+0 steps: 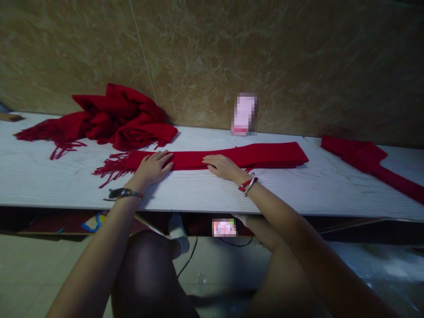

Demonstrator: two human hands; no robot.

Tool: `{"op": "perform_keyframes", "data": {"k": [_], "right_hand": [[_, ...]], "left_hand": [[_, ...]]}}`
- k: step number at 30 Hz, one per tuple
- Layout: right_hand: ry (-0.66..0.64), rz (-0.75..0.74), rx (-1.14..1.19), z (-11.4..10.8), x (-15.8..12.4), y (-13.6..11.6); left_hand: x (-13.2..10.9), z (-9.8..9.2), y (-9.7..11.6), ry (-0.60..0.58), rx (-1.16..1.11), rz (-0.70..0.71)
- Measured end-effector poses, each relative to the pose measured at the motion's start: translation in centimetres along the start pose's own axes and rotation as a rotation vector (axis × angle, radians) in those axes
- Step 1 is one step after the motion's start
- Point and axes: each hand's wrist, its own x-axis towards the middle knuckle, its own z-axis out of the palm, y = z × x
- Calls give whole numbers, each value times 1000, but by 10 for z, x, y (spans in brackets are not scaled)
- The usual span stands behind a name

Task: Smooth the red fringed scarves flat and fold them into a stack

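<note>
Red and folded into a long, flat strip, a scarf (188, 160) lies from left to right along the middle of the white worktop (198, 190), its fringe at the left end. The left hand (155, 167) rests on the strip near that fringe; the right hand (223, 167) rests just right of the strip's middle. Both hands have a released grip, fingers laid out on the cloth. A dark band (124, 193) circles the left wrist, and a silver bangle (251, 183) the right. At the far left, a crumpled red heap (129, 117) with fringe sits by the marbled wall (298, 57). Farther right, a red cloth (361, 155) lies at a slant. Beyond the scarf is a pink object (244, 114), possibly leaning on the wall, though blurring hides its details.
</note>
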Motion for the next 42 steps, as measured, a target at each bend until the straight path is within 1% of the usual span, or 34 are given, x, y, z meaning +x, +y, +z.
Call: {"op": "perform_keyframes", "data": {"k": [2, 5, 8, 11, 15, 18, 20, 23, 24, 26, 29, 31, 33, 35, 37, 39, 42], "right_hand": [[-1, 16, -1, -1, 0, -1], [-6, 34, 2, -3, -1, -3], [-17, 50, 13, -5, -3, -4], [-48, 55, 24, -7, -6, -6], [-117, 36, 36, -14, -10, -8], [-152, 29, 56, -21, -12, -7], [-131, 73, 37, -23, -14, -4], [-76, 208, -28, -23, -17, -1], [-85, 242, -43, -22, -19, -1], [-150, 268, -59, -20, -21, -2], [-233, 266, -74, -18, -23, -5], [-237, 272, -86, -18, -23, -7], [-211, 289, -106, -16, -22, -8], [-168, 309, -141, -14, -22, -7], [-138, 327, -182, -13, -22, -5], [-136, 343, -232, -15, -24, -3], [-157, 407, -343, -24, -30, -1]], "left_hand": [[-1, -1, -2, -3, 11, 3], [-1, -6, -2, -58, 17, -3], [5, -14, 7, -146, 21, -94], [13, -17, 29, -186, 28, -187], [15, -16, 65, -197, 9, -176], [9, -14, 81, -241, -16, -209], [5, -15, 83, -261, -30, -238], [2, -16, 81, -275, -35, -260], [2, -16, 81, -282, -36, -270], [2, -17, 84, -288, -40, -294], [5, -17, 95, -238, -38, -275], [7, -15, 102, -179, -43, -229], [10, -13, 107, -142, -66, -192], [12, -10, 109, -159, -87, -181], [14, -8, 108, -212, -96, -177], [14, -8, 106, -243, -98, -179], [14, -7, 103, -244, -99, -188]]}}
